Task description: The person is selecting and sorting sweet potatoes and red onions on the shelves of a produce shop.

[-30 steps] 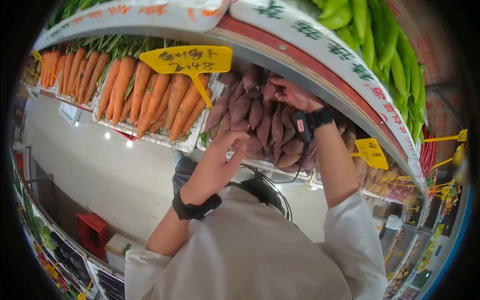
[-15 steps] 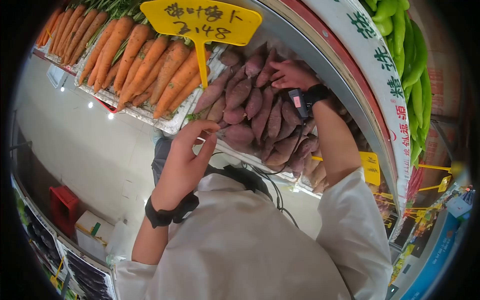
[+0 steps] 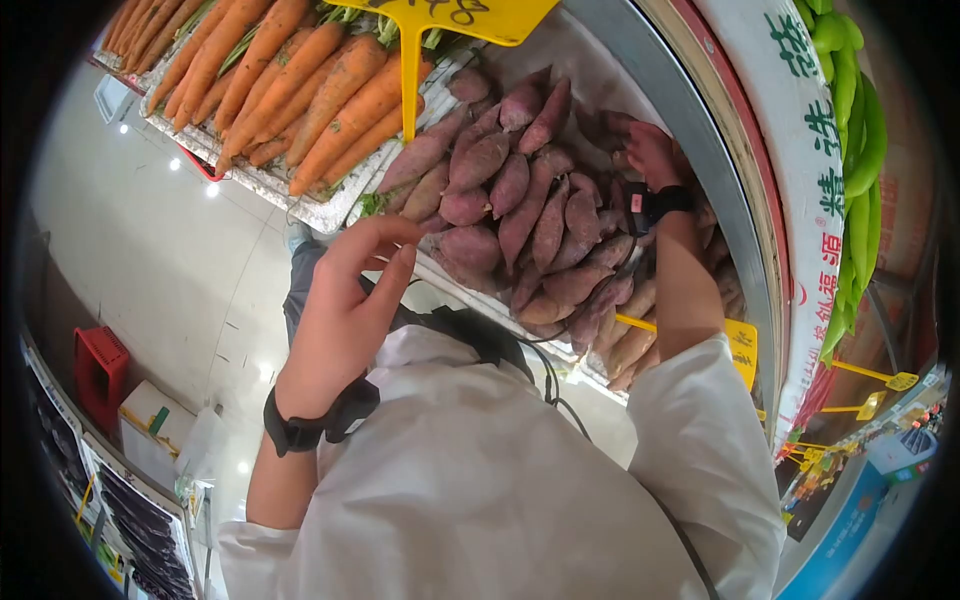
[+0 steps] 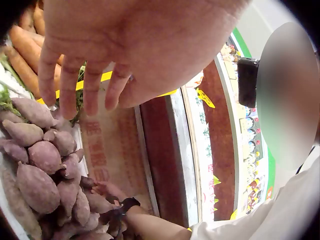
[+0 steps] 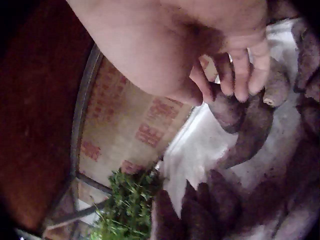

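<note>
Purple sweet potatoes [image 3: 480,160] lie heaped in a tray in the head view. My right hand [image 3: 655,155] reaches to the back of the heap, at a dark sweet potato [image 3: 598,128]. The right wrist view has its thumb and fingertips [image 5: 241,90] around the upper end of that sweet potato [image 5: 227,112], with a longer, curved one [image 5: 252,132] right beside it. My left hand [image 3: 340,310] hovers in front of the heap's near left edge, fingers loosely bent and holding nothing. In the left wrist view its fingers [image 4: 92,90] hang relaxed above the sweet potatoes.
Carrots [image 3: 310,90] fill trays to the left, under a yellow price sign [image 3: 460,20]. A metal shelf edge [image 3: 700,120] curves close behind the right hand, with green peppers [image 3: 850,130] above it. Another yellow sign [image 3: 740,350] stands near the right forearm. Greenery [image 5: 127,200] shows below the right hand.
The right hand has moved rightward along the back of the heap, from one sweet potato to a darker one. The left hand stays relaxed near the tray while the view has shifted.
</note>
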Action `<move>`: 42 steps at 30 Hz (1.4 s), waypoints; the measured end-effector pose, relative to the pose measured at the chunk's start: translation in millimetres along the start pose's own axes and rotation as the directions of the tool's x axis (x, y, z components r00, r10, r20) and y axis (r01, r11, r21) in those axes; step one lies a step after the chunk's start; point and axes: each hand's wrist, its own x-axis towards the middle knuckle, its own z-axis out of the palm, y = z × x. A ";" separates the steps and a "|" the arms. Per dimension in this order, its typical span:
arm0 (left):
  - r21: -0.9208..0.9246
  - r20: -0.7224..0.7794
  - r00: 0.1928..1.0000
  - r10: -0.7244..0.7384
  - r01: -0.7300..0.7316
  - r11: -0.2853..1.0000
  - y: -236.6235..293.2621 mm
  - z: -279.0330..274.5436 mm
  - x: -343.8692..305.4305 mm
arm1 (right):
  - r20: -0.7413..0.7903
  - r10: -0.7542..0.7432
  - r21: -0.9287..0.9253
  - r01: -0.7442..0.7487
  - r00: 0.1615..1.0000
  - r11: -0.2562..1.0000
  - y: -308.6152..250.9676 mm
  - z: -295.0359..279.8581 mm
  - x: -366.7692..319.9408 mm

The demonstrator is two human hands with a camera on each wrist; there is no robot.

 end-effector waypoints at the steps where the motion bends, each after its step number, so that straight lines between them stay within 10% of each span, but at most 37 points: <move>1: -0.005 -0.008 1.000 -0.027 0.027 1.000 0.7 -0.8 -0.1 | 0.029 -0.160 -0.228 0.162 0.987 0.960 0.5 -12.2 19.6; 3: 0.018 -0.019 1.000 -0.009 0.009 1.000 -2.6 -3.3 -1.1 | 0.097 -0.311 -0.433 0.321 0.945 0.842 -7.9 8.9 14.5; 5: 0.040 -0.024 1.000 0.004 -0.003 0.999 -5.2 -6.0 -3.5 | -0.025 -0.754 -0.909 0.298 0.657 0.290 -24.4 80.0 -50.6; 11: 0.007 -0.047 0.994 -0.100 0.100 0.995 -11.5 -12.6 -6.8 | 0.073 -0.767 -0.930 0.320 0.637 0.178 5.5 74.6 -3.5; 15: -0.028 -0.056 0.992 -0.116 0.115 0.993 -12.5 -15.3 -7.1 | 0.020 -0.779 -0.895 0.359 0.627 0.266 -12.6 71.3 -14.8; 17: -0.022 -0.041 0.993 -0.109 0.109 0.994 -10.4 -16.0 -5.2 | -0.100 -0.425 -0.650 0.264 0.900 0.713 -40.3 70.8 -31.8; 42: -0.014 0.020 0.996 -0.092 0.092 0.996 -10.6 -5.3 3.2 | 0.133 0.013 -0.404 0.042 0.991 0.914 -57.2 115.3 -105.9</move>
